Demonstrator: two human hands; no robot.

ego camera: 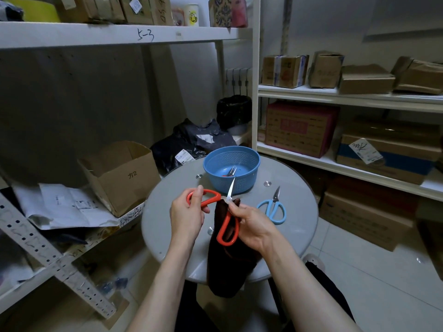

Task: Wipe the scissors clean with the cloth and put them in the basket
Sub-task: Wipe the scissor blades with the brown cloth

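Observation:
Orange-handled scissors [226,230] are spread wide open above the round glass table [297,212]. My left hand [185,213] grips one orange loop at the upper left. My right hand [251,224] pinches a dark brown cloth [227,264] around the scissors near the pivot, with one blade pointing up towards the basket. The cloth hangs down past the table's near edge. A blue perforated basket [242,156] stands at the far side of the table with another pair of scissors [230,172] inside. Blue-handled scissors [273,207] lie shut on the table right of my right hand.
White metal shelving stands left and right, loaded with cardboard boxes. An open cardboard box [119,173] and papers sit on the low left shelf. Dark plastic parcels [191,142] lie behind the table. The floor to the right is pale tile.

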